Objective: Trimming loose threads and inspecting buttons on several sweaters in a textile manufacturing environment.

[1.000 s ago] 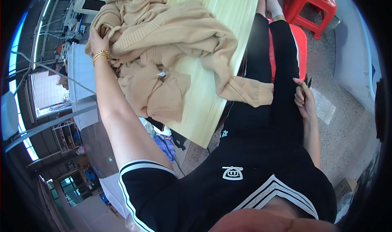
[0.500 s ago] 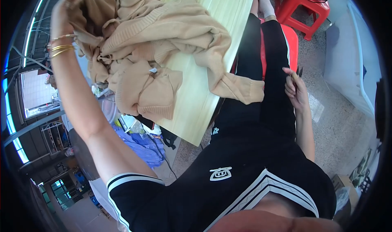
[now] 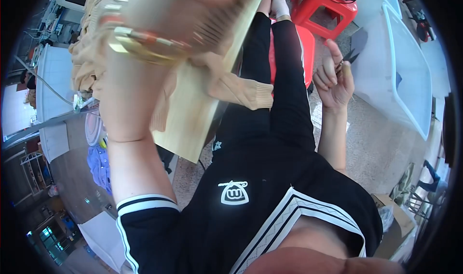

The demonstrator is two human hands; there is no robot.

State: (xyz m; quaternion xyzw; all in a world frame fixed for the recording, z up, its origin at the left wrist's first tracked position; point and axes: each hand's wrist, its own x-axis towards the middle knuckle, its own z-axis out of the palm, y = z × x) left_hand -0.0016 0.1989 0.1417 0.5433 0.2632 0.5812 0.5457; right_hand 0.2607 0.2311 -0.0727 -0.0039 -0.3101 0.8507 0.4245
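My left hand (image 3: pixel 188 11) is raised close in front of me over the table, large and smeared by motion. Its fingers cannot be made out, nor whether they hold anything. Bracelets (image 3: pixel 149 47) circle that wrist. Behind the arm a tan knitted sweater (image 3: pixel 87 64) lies heaped on the table. One of its sleeves (image 3: pixel 241 90) hangs over the table's edge, the ribbed cuff reaching my lap. Off to the right, beyond my leg, my right hand (image 3: pixel 335 81) is closed around small dark-bladed thread snips (image 3: pixel 354 56), blades pointing up and away, with one finger raised.
The pale wooden table (image 3: pixel 185 129) has a corner pointing toward me. Red plastic stools (image 3: pixel 333 20) stand ahead to the right, beside a large translucent bin (image 3: pixel 410 81). Purple cloth (image 3: pixel 99 168) lies at the left, and a cardboard box (image 3: pixel 398 223) sits low on the right.
My left hand has come from the sweater at the far left toward me and to the right, now blurred. My right hand is raised slightly, still with the snips. The whole view has shifted.
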